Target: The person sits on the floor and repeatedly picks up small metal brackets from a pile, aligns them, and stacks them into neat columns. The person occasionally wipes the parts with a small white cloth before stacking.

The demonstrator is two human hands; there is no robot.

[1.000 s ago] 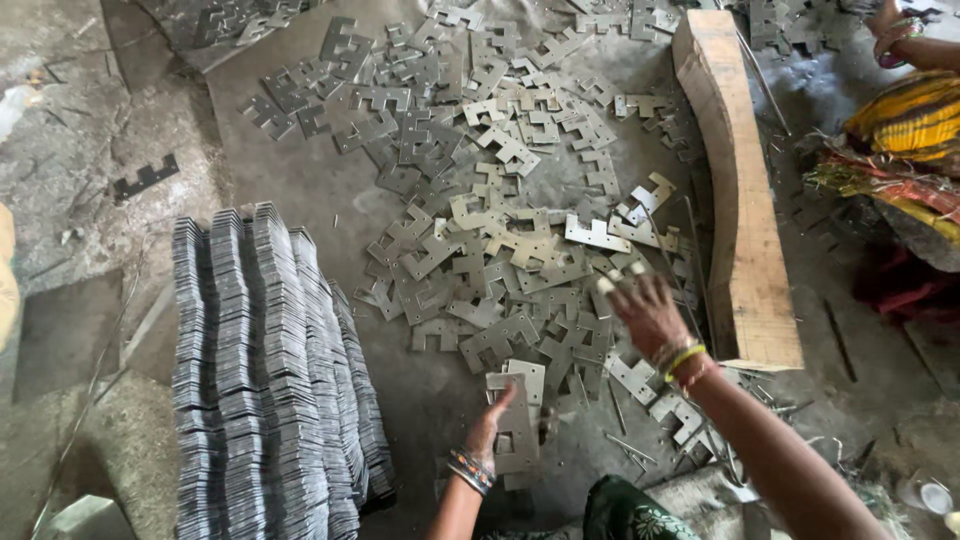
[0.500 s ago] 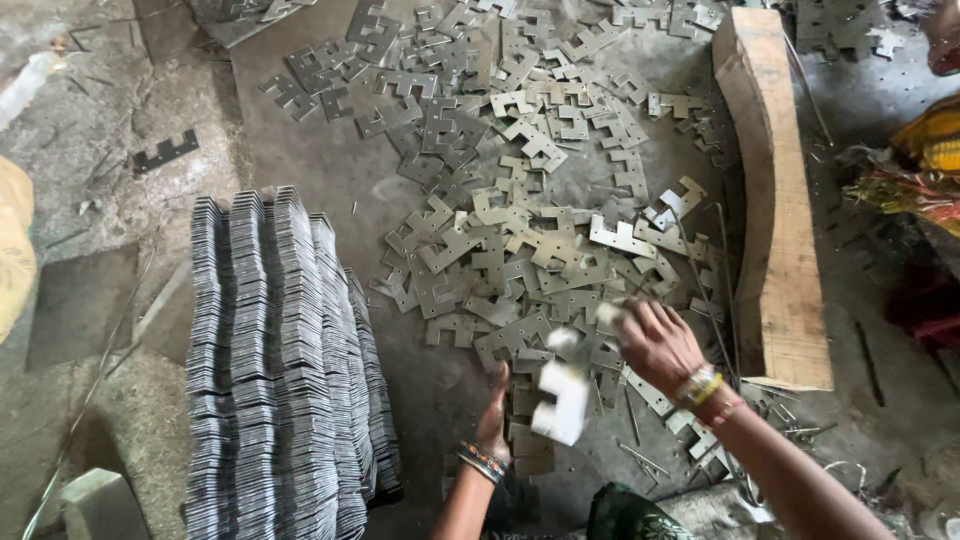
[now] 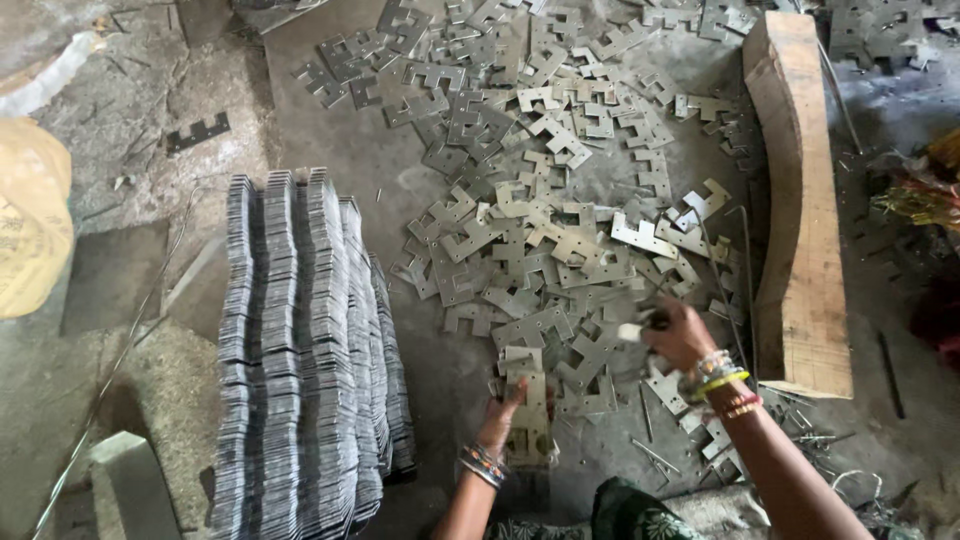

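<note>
Stamped metal plates (image 3: pixel 540 250) lie scattered flat across the grey floor (image 3: pixel 400 190) ahead of me, notched pieces overlapping each other in a loose heap. My left hand (image 3: pixel 500 415) rests on a small stack of plates (image 3: pixel 527 410) set squarely one on another near the bottom of the view, fingers laid over its left edge and holding it in place. My right hand (image 3: pixel 680 335) sits just right of that stack at the heap's near edge, curled closed around a pale piece (image 3: pixel 632 330); the piece is blurred, so I think it is one more plate but cannot say for sure. Both wrists carry bangles.

To the left, well apart from the loose heap, stand the sorted plates (image 3: pixel 305 350), packed on edge in several long tight rows. A curved wooden block (image 3: pixel 800 210) lies along the right side of the heap, with more plates beyond it. A yellow sack (image 3: pixel 30 230) shows at the far left edge.
</note>
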